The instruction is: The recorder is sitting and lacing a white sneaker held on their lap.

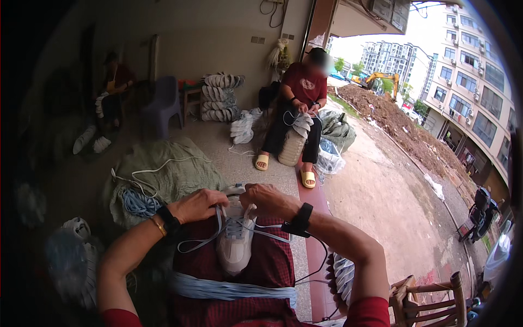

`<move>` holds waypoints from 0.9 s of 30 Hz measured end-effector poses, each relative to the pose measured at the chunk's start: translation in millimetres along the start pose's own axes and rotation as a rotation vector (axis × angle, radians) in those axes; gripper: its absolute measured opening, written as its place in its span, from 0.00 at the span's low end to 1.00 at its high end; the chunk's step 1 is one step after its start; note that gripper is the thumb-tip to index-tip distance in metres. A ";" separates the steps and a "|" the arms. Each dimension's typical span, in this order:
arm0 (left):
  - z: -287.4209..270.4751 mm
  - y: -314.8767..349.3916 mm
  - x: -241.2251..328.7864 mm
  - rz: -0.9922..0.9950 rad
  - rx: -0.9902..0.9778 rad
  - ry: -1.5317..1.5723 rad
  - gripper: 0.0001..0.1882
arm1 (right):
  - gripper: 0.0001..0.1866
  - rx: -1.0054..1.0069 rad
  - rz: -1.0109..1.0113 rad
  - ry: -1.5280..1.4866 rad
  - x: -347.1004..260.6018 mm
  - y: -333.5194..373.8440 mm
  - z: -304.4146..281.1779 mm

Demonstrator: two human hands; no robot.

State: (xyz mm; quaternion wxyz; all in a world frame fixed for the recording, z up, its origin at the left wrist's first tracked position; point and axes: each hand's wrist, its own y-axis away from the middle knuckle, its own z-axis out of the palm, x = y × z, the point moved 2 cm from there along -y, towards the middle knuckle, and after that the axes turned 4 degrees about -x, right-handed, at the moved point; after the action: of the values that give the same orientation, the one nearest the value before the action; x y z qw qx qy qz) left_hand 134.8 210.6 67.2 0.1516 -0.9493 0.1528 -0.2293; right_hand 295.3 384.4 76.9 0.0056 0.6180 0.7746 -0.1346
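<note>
Left hand (202,205) pinched pale-blue flat lace (219,218) above off-white lace-up shoe (235,254) on dark-red checked cloth (275,259); right hand (267,198) curled near shoe's opening, fingertips hidden, could not tell grip.

I see a smooth, matt shoe (235,255) — its laces (234,228) woven cloth, my lap cloth (272,257) dull — a rough woven-plastic sack (188,175) and a smooth plastic chair (165,103).
</note>
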 end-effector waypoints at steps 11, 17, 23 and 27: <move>10.8 25.0 6.9 -0.060 0.071 -0.114 0.10 | 0.07 0.232 -0.022 -0.414 -30.8 -41.3 33.5; 10.6 19.1 2.2 -0.162 0.170 -0.029 0.09 | 0.14 0.314 -0.086 -0.232 -12.3 -40.7 56.7; 16.3 18.3 8.9 -0.246 0.334 0.189 0.09 | 0.08 0.215 0.062 0.073 10.8 -7.0 -25.5; 23.5 40.4 0.9 -0.356 0.525 0.458 0.19 | 0.04 0.215 0.284 0.239 46.7 49.2 -42.4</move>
State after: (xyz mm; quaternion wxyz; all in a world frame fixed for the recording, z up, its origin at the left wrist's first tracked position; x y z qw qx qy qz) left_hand 138.0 178.7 33.1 0.3090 -0.8141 -0.0484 -0.4894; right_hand 338.1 448.0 99.7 -0.1332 0.7294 0.6562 -0.1401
